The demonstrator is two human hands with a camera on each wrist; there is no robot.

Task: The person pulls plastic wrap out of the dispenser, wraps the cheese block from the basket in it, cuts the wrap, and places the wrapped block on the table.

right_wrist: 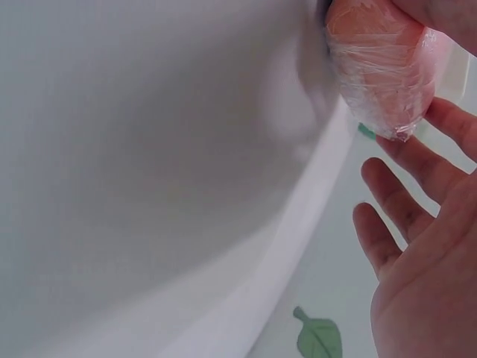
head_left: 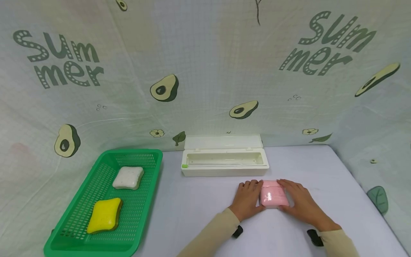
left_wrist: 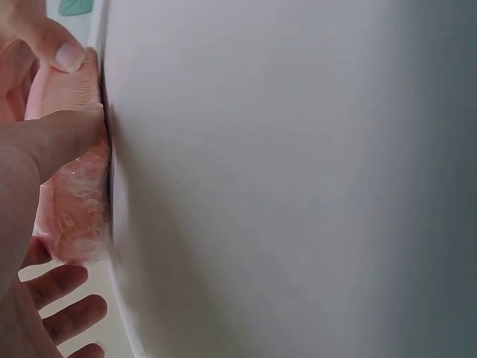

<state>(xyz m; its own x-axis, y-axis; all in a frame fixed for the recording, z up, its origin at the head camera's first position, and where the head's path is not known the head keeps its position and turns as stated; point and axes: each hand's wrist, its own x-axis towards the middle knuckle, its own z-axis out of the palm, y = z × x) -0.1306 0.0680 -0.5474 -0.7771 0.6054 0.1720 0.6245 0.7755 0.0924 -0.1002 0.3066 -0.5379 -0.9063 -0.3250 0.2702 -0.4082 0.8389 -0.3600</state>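
Observation:
A pink sponge (head_left: 273,194) wrapped in glossy clear film lies flat on the table between my two hands. My left hand (head_left: 246,200) holds its left side, thumb at the near corner and index finger at the far corner. On the right side my right hand (head_left: 300,200) grips it the same way. In the left wrist view both thumbs press the near edge of the sponge (left_wrist: 78,183), where the film looks creased. The right wrist view shows crinkled film on the sponge's end (right_wrist: 384,74), with the other fingers spread beyond it.
Behind the hands stands a long white box (head_left: 224,172), its lid raised and a small green piece at its left end. At left, a green basket (head_left: 151,200) contains a white sponge (head_left: 128,177) and a yellow sponge (head_left: 104,216). A printed cloth (head_left: 205,64) hangs behind the table.

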